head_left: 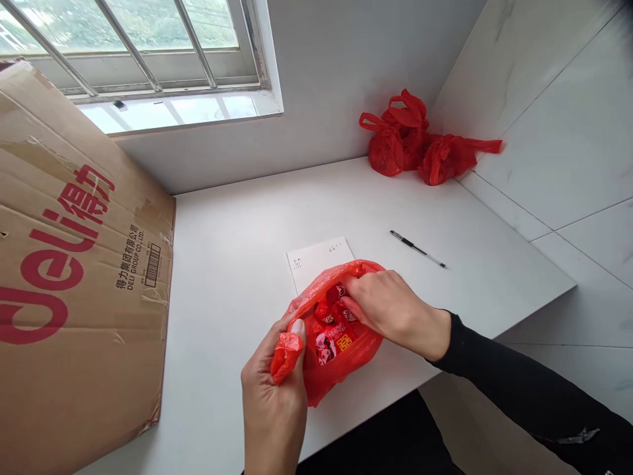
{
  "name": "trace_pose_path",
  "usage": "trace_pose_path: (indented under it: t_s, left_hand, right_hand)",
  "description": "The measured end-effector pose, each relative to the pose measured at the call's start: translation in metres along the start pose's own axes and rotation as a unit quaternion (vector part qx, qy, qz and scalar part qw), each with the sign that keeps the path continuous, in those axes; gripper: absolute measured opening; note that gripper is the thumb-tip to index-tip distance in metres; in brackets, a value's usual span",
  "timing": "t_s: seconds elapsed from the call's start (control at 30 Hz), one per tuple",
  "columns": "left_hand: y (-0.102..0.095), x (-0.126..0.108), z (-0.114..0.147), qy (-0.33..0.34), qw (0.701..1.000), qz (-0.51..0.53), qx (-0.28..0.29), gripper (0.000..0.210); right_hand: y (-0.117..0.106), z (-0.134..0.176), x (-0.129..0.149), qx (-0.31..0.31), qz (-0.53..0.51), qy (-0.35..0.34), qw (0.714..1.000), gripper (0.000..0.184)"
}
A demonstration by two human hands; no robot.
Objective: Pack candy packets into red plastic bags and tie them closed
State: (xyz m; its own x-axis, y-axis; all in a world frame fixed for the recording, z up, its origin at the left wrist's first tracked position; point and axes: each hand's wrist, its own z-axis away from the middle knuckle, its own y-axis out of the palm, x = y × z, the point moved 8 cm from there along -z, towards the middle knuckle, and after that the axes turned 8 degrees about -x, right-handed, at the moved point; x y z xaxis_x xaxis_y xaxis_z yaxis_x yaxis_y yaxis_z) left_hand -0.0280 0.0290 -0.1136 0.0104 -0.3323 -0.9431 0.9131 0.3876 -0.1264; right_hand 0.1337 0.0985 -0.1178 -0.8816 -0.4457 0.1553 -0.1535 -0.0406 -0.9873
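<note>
A red plastic bag (341, 382) is held with its mouth spread apart above the white table. My left hand (279, 376) is closed on the bag's left side, its thumb pressing down a bunched red handle. Inside lie several small red packets (336, 340) with cartoon figures and yellow lettering. My right hand (390, 307) reaches over the bag's right rim, its fingers curled among the packets. Its fingertips are partly hidden, and I cannot make out what they pinch. Just behind the bag, partly covered by it, is a white sheet of paper (316, 260) with handwriting.
A black-and-clear pen (418, 249) lies right of the paper on the white table (222, 264). Tied red plastic bags (405, 142) sit in the far right corner against the wall. A large cardboard box (99, 316) stands along the left side, below a barred window (148, 53).
</note>
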Motion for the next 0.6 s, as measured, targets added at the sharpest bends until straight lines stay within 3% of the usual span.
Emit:
trace_pose_path:
  t_s: [0.2, 0.37, 0.6]
  left_hand:
    - [-0.009, 0.004, -0.004, -0.012, 0.999, -0.025, -0.035, 0.050]
    - [-0.004, 0.004, -0.005, 0.002, 0.999, -0.035, -0.012, 0.050]
    - [-0.003, 0.005, -0.008, -0.001, 0.998, -0.054, -0.025, 0.053]
  right_hand:
    - [-0.010, 0.002, 0.016, 0.020, -0.116, -0.079, 0.990, 0.016]
    - [0.002, -0.005, -0.002, 0.030, -0.017, -0.029, 0.999, 0.013]
    - [0.003, -0.014, 0.003, 0.045, -0.013, -0.026, 0.999, 0.015]
